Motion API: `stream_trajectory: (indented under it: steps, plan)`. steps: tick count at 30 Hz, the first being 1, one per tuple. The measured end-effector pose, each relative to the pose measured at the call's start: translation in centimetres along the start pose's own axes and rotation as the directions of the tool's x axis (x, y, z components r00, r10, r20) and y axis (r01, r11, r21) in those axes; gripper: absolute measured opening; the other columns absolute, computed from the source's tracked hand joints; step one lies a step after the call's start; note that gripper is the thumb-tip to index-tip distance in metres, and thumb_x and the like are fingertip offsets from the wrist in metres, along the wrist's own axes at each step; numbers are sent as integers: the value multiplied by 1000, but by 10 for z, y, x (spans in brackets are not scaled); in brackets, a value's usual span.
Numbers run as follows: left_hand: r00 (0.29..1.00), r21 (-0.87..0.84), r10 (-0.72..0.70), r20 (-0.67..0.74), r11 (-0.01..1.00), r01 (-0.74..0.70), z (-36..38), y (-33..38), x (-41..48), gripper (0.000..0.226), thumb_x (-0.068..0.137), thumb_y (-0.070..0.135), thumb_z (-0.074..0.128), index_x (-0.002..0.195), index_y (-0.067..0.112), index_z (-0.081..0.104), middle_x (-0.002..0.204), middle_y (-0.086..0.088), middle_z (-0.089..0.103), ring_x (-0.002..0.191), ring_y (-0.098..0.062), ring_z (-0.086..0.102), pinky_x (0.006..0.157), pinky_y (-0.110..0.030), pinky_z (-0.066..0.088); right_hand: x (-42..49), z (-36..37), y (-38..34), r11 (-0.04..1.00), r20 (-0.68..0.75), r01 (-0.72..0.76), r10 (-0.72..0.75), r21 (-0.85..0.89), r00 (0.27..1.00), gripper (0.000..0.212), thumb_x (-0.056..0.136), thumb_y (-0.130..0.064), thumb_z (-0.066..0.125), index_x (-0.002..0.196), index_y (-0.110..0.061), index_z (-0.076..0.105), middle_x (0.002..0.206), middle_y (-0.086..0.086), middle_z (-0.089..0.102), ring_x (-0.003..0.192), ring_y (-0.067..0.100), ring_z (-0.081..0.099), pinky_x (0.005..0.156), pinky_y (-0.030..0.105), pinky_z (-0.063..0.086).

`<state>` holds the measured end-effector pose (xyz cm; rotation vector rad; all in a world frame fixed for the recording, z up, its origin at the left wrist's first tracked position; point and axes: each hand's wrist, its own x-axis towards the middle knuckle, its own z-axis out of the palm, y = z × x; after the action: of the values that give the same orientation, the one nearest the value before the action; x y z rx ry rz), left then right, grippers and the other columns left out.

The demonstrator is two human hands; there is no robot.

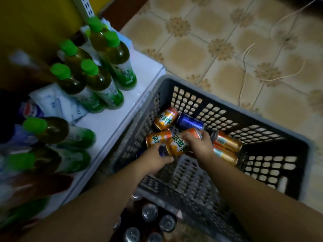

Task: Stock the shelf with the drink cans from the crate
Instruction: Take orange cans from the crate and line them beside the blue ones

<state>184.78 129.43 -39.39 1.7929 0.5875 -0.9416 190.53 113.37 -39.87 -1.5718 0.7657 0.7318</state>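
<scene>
Logging what my head feed shows, with the crate (188,175) as the reference for every position.

1. Crate: grey plastic with perforated walls and floor, standing on patterned floor tiles (227,49).
2. Orange can (176,147): inside the crate, near its middle, lying tilted. The right hand (201,145) reaches down into the crate, its fingers curled over the can's far end in a firm grip.
3. Second orange can (157,138): inside the crate, on its side, touching item 2 on the side toward the crate's left wall.
4. Third orange can (166,117) and blue can (189,122): inside the crate, both on their sides, just beside each other at the foot of the far wall.
5. Upper gold can (227,141) and lower gold can (225,155): inside the crate, lying side by side, between the right hand and the crate's right wall.
6. Left hand (155,159): inside the crate, next to item 2, thumb stretched toward that can. Its fingers lie over something blue and blurred, and I cannot tell whether they have hold of anything.
7. Shelf (113,123): a white board directly left of the crate, its edge just beside the crate's rim. It carries upright green-capped bottles (97,79) and white packets (52,102).
8. Round silvery tops (150,212): a cluster seen from above, just outside the crate's near wall.
9. Pale cord (244,67): on the tiles beyond the crate's far wall.
</scene>
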Motion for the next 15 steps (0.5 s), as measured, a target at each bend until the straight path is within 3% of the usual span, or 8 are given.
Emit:
stream_trajectory:
  steps: [3,7,11,13,15]
  plan:
    - [989,-351,86,-118,928,-122,-9,33,-45,61,85,30,69,138,30,38,131,4,54,121,-18,52,105,-37,40,-49,-3,-39,977,108,-2,-22,215,994,33,86,-21,68,114,-21,51,109,16,63,94,32,67,77,45,59]
    - [931,-611,198,-308,709,-352,-35,81,-128,55,87,15,67,131,34,41,131,-1,55,112,-23,59,91,-45,52,-123,-4,-83,959,302,96,-177,266,937,44,86,-17,67,126,-11,48,118,21,61,96,33,67,65,38,58]
    - [843,-581,346,-412,613,-535,-78,113,-229,49,88,6,64,123,35,48,122,-1,55,96,-20,64,71,-36,58,-218,-4,-128,943,461,327,-316,59,829,67,66,-21,81,121,-4,47,114,19,61,91,28,67,68,35,58]
    - [786,-469,423,-452,636,-612,-97,121,-282,52,84,3,67,122,34,49,119,-2,56,91,-16,64,65,-28,58,-270,0,-150,859,526,507,-399,-71,751,67,65,-24,81,122,-4,52,111,14,64,89,22,66,72,29,57]
    - [723,-302,491,-486,682,-666,-111,125,-333,61,78,5,74,125,32,46,126,-6,53,97,-16,62,69,-24,56,-326,8,-173,782,579,615,-456,-102,676,58,71,-38,70,123,-16,58,115,9,66,100,21,64,87,34,52]
